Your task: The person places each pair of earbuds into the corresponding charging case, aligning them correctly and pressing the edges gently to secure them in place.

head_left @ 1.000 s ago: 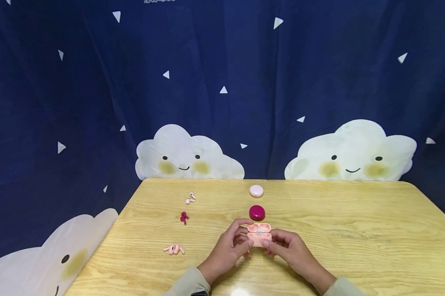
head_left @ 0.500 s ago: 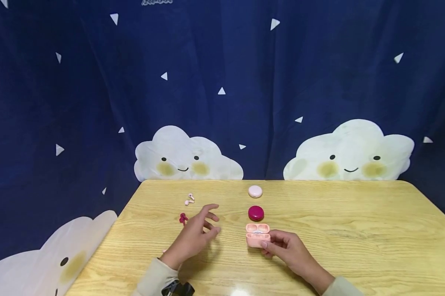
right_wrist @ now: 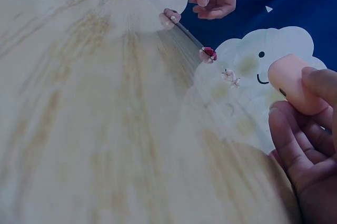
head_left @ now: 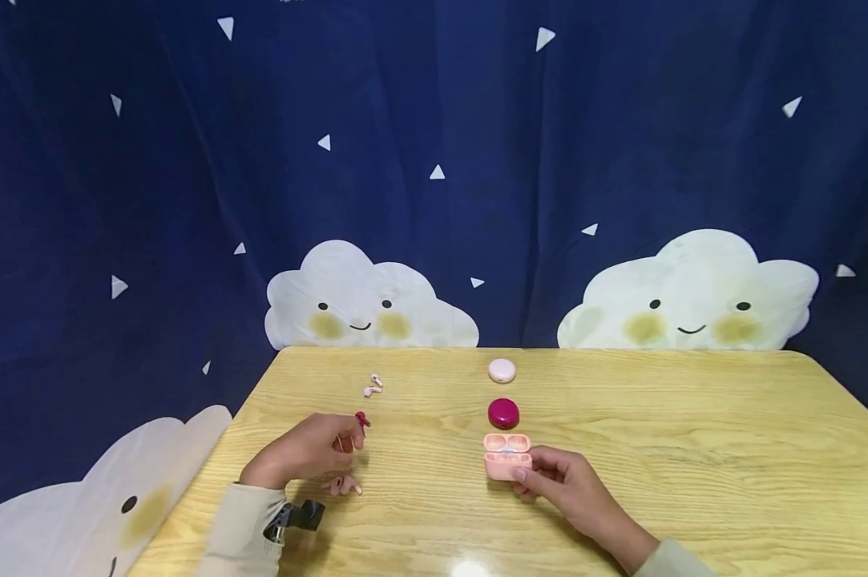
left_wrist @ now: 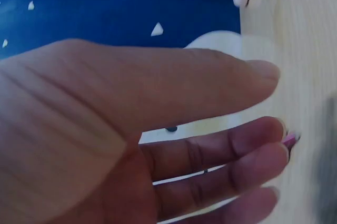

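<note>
My right hand (head_left: 567, 493) grips a peach-pink earbud case (head_left: 504, 466) by its right side, thumb on the front. The case's lid is raised and both lid hollows show. In the right wrist view that case (right_wrist: 296, 79) is held off the table, between thumb and fingers. My left hand (head_left: 304, 450) hovers over the left of the table with loosely bent fingers and holds nothing. Just below its fingers lie peach-pink earbuds (head_left: 343, 486), partly hidden in the head view. Magenta earbuds (head_left: 362, 419) lie just past the fingertips.
A round magenta case (head_left: 503, 413) lies behind the peach one, with a round pale pink case (head_left: 502, 370) farther back. Pale pink earbuds (head_left: 373, 389) lie at the back left. Behind the wooden table (head_left: 657, 457) hangs a blue curtain (head_left: 405, 104) with clouds.
My left hand has let go of the peach-pink earbud case and moved left, over the peach-pink earbuds. The right hand keeps holding the case in nearly the same spot.
</note>
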